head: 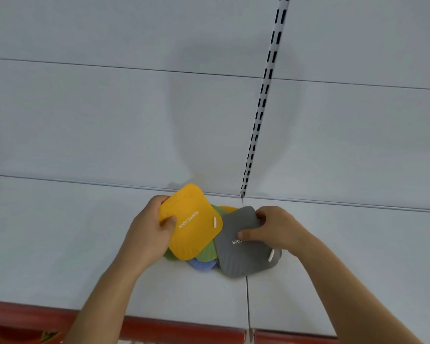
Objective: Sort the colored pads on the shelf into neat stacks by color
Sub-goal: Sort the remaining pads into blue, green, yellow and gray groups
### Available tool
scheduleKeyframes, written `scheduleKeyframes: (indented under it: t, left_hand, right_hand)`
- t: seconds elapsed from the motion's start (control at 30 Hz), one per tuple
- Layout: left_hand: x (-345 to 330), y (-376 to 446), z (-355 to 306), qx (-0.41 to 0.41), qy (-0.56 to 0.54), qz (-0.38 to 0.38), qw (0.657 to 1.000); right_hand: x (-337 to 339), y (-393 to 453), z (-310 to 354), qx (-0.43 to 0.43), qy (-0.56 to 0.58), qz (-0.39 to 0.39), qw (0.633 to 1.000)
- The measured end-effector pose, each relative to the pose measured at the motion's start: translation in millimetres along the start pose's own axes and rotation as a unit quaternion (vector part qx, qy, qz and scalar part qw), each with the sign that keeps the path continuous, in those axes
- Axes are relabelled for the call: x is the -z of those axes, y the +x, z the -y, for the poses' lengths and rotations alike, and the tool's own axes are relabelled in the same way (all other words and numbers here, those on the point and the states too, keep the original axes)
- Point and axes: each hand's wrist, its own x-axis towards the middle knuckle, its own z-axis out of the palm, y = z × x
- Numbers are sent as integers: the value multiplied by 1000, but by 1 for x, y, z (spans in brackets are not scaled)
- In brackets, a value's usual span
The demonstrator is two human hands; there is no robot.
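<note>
Lying in a loose heap on the white shelf point(60, 244), near its back wall, are flat, matte pads of rounded-square shape with finely ridged borders. A yellow pad point(191, 224), printed with white lettering and bearing a small white tab, is gripped along its left edge by the left hand point(149, 229), thumb pressed on top and fingers curled behind, and is held tilted above the heap. A grey pad point(246, 247), likewise lettered and tabbed, is pinched at its upper right corner by the right hand point(271, 232), thumb laid across its face. Both forearms are stretched forward, bare. Beneath these, one green pad point(207, 252), one blue pad point(201, 265) and the edge of a second yellow pad point(227, 208) are seen; whether more are hidden cannot be told. A slotted upright point(263, 95) is fixed to the back panel.
</note>
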Motion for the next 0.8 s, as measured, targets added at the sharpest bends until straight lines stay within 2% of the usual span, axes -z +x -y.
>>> scheduleKeyframes:
  t: [0.1,0.17,0.27,0.33,0.43,0.5,0.67,0.8]
  left_hand:
    - [-2,-1,-2,8,-6,-9,1000]
    - [-1,-5,0,8,-2,26,1000]
    - [3,-10,1,-1,-5,83,997]
    - [2,-6,3,-6,-38,50,998]
    - [-4,-8,1,12,-121,-29,992]
    - [-10,-10,-2,38,-155,-57,985]
    - [-21,-15,-6,38,-223,-84,970]
    - [-38,-23,-20,29,-295,-73,952]
  right_hand:
    - [2,-13,4,35,-7,-52,998]
    - [4,-26,3,56,23,-60,996]
    - [0,-47,2,130,-41,-63,989]
    - [-9,-53,2,158,-55,-84,982]
    - [-23,-55,-1,89,1,-135,987]
    - [-26,-55,-6,30,6,-159,987]
    - [-29,-72,-17,75,20,-224,971]
    - [-22,-96,-38,69,53,-261,961]
